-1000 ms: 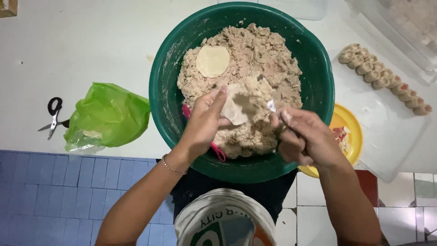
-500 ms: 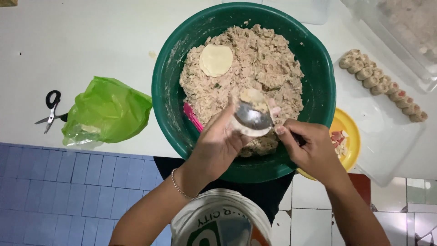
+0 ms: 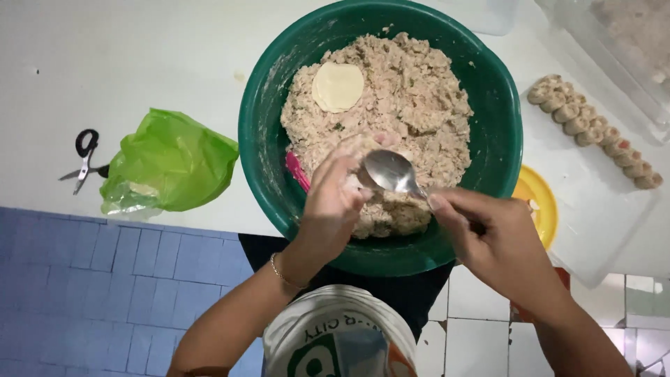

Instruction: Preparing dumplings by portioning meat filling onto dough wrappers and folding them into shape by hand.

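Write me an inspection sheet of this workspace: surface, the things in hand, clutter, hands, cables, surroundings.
Surface: white table, blue tiled floor below.
Job's things: green bowl of minced filling, one round wrapper lying on it; metal spoon over the bowl.
Clutter: scissors, green plastic bag, yellow dish, row of filled dumplings on a white tray.
Hands: left hand cupped at the spoon's bowl, what it holds is unclear; right hand grips the spoon's handle.
Cables: nothing seen.
Surroundings: clear container at top right.
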